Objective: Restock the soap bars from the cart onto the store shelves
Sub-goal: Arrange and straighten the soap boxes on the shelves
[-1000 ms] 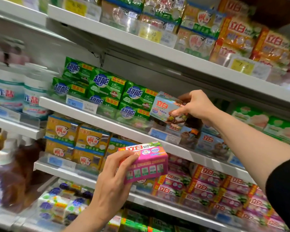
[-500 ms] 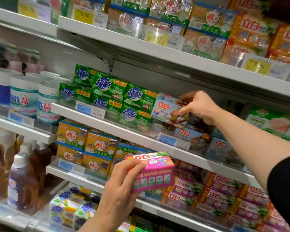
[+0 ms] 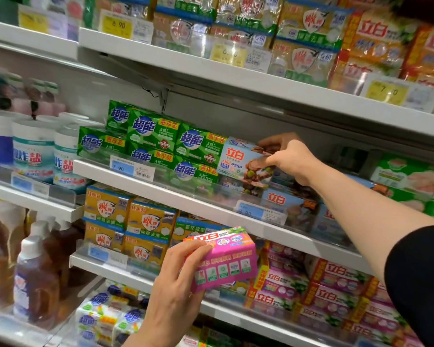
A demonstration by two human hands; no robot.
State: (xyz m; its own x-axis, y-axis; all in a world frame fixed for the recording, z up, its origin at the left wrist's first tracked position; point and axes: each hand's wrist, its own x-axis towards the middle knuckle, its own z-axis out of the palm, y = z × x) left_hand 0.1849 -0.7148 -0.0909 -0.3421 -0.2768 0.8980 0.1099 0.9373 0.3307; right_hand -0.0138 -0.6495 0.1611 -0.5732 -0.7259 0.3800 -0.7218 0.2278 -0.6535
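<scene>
Right grip [image 3: 290, 159]: my fingers pinch the pale-blue boxed soap pack [image 3: 243, 162], seating it beside the green packs [image 3: 198, 146].
Left grip [image 3: 178, 279]: clamped round the pink boxed soap pack [image 3: 223, 259], held ready.

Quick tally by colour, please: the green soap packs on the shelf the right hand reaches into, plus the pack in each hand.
Green packs showing a front: 6
Light-blue pack, gripped by the right hand: 1
Pink pack, held by the left hand: 1
Total: 8
</scene>
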